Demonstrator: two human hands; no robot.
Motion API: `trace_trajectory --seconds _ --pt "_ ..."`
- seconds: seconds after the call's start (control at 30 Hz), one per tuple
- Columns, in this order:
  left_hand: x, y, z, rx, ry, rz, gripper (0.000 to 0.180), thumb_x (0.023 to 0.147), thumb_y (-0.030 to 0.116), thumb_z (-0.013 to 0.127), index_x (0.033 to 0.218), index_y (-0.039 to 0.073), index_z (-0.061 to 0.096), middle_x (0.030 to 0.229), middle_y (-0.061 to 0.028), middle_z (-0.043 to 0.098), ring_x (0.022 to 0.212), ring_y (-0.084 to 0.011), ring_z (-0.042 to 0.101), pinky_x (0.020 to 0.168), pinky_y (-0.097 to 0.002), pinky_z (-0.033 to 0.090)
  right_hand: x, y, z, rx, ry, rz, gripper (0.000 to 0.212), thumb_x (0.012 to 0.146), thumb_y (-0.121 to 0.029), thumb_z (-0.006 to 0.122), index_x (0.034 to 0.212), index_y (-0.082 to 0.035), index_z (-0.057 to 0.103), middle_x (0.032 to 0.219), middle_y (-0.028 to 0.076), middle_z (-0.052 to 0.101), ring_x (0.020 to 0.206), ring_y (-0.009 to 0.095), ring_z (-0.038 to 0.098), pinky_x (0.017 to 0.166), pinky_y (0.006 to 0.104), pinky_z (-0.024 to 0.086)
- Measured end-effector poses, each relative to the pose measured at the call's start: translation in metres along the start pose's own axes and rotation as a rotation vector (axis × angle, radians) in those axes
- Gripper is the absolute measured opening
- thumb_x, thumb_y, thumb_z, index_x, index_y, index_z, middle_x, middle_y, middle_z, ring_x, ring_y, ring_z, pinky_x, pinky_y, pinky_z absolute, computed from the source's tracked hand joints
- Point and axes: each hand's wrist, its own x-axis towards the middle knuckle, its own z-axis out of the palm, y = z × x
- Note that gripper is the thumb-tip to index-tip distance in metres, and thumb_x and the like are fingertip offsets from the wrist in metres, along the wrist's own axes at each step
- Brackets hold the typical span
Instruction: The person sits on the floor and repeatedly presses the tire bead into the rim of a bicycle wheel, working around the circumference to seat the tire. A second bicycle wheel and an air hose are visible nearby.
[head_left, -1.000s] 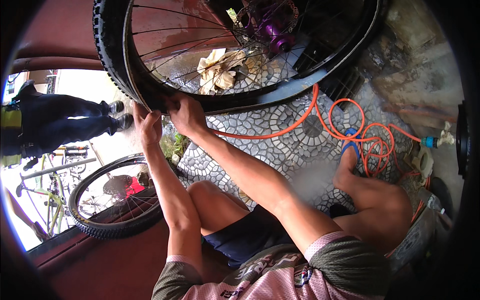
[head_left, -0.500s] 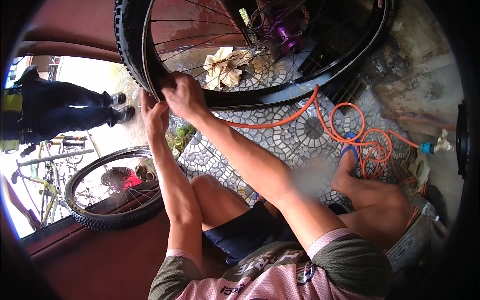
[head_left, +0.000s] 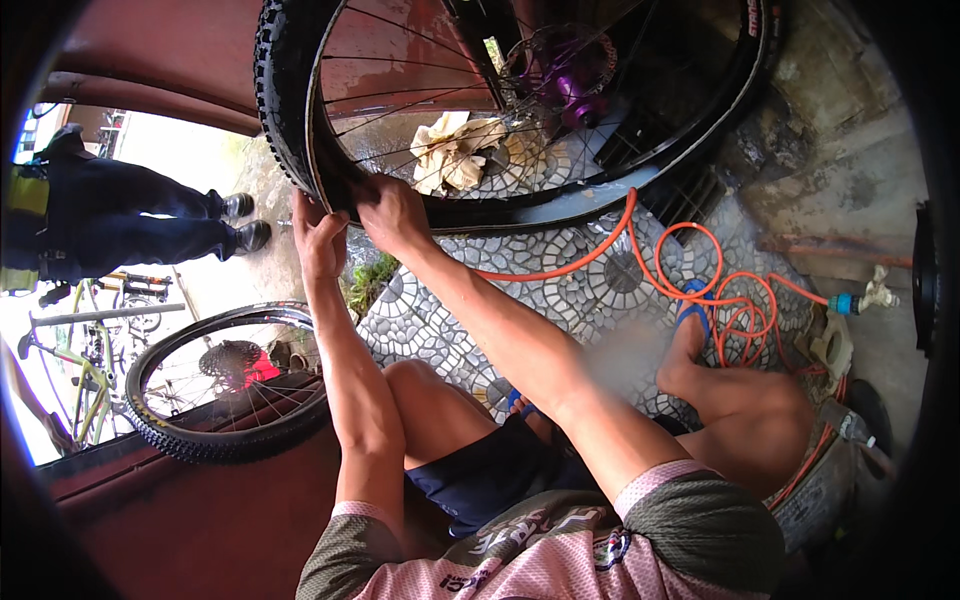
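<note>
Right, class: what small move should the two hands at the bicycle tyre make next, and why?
Probably shift the left hand and right hand slightly along the knobbly bicycle tyre, feeling its pale-lined edge: both hands sit close together at one spot, while that edge runs on beyond them.

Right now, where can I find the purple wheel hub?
In the head view, the purple hub is near the top, right of centre, amid the spokes of the wheel, above and right of the right hand.
</note>
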Motion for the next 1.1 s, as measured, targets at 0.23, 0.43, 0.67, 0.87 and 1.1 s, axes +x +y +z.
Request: trace_trajectory --seconds 0.23,0.43,0.67,0.87,1.1 --pt "-0.001 0.005 0.011 0.033 0.015 0.012 0.073 0.076 -0.012 0.061 0.145 0.003 0.044 0.126 -0.0110 0.062 0.111 -0.0202 0.064 0.095 -0.0319 0.052 -0.016 0.017 0.008 0.248 0.101 0.091 0.025 0.096 -0.019 0.062 0.115 -0.007 0.074 0.097 0.025 0.073 0.090 0.041 0.072 0.080 0.0469 0.057" --pt "0.004 -0.006 0.006 -0.048 0.004 -0.009 0.073 0.077 -0.012 0.061 0.147 0.003 0.044 0.129 -0.0119 0.062 0.114 -0.0216 0.064 0.095 -0.0339 0.055 0.020 -0.015 0.010 0.090 0.124 -0.061 0.025 0.097 -0.024 0.058 0.101 -0.004 0.071 0.081 0.031 0.067 0.076 0.041 0.068 0.071 0.0531 0.055" --pt "0.001 0.000 0.007 -0.002 -0.004 0.010 0.073 0.077 -0.011 0.061 0.146 0.002 0.044 0.131 -0.0120 0.061 0.117 -0.0221 0.064 0.101 -0.0344 0.052 -0.009 0.002 0.008 0.292 0.144 0.125 0.033 0.098 -0.026 0.058 0.111 -0.001 0.073 0.097 0.029 0.072 0.089 0.046 0.071 0.077 0.0492 0.056" --pt "0.001 -0.003 0.008 -0.042 0.057 -0.003 0.078 0.075 -0.011 0.060 0.150 0.003 0.041 0.126 -0.0118 0.062 0.108 -0.0217 0.066 0.092 -0.0324 0.055 0.018 -0.035 -0.005 0.385 0.066 0.032 0.028 0.091 -0.022 0.058 0.094 0.003 0.071 0.079 0.027 0.070 0.075 0.046 0.070 0.066 0.0496 0.054" --pt "0.006 -0.002 0.010 -0.001 -0.014 0.008 0.078 0.076 -0.012 0.061 0.151 0.002 0.040 0.127 -0.0110 0.062 0.111 -0.0210 0.064 0.097 -0.0332 0.053 0.002 0.009 0.011 0.256 0.164 0.092 0.029 0.093 -0.026 0.060 0.104 -0.004 0.076 0.088 0.025 0.073 0.082 0.043 0.073 0.072 0.0466 0.056"
